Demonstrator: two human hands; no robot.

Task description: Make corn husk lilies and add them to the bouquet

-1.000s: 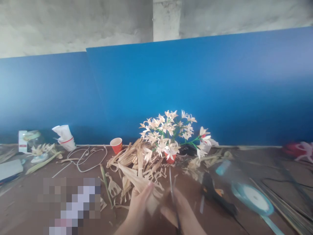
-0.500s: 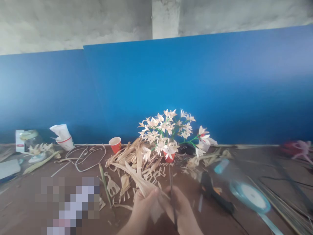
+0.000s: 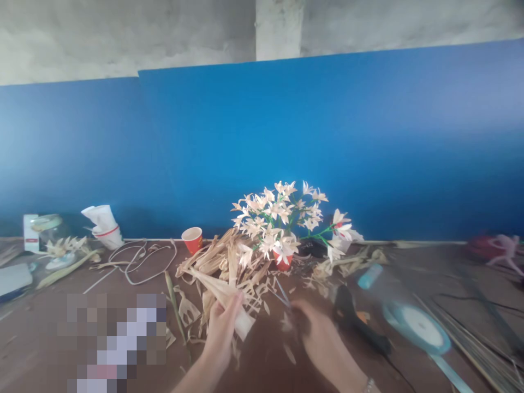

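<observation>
Husk strip [image 3: 229,297], pale and dry, sits pinched in the left hand [image 3: 221,327] above the brown surface [image 3: 49,327], while the blurred right hand [image 3: 319,338] clasps scissors [image 3: 282,295] beside a black glue gun [image 3: 356,322].

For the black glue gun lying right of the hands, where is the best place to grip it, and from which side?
Probably the glue gun is best taken around its black body, coming from above with the right hand, which is nearest. It lies flat on the brown table, its length running away toward the right, so fingers can close across its width. Its details are blurred.
</observation>
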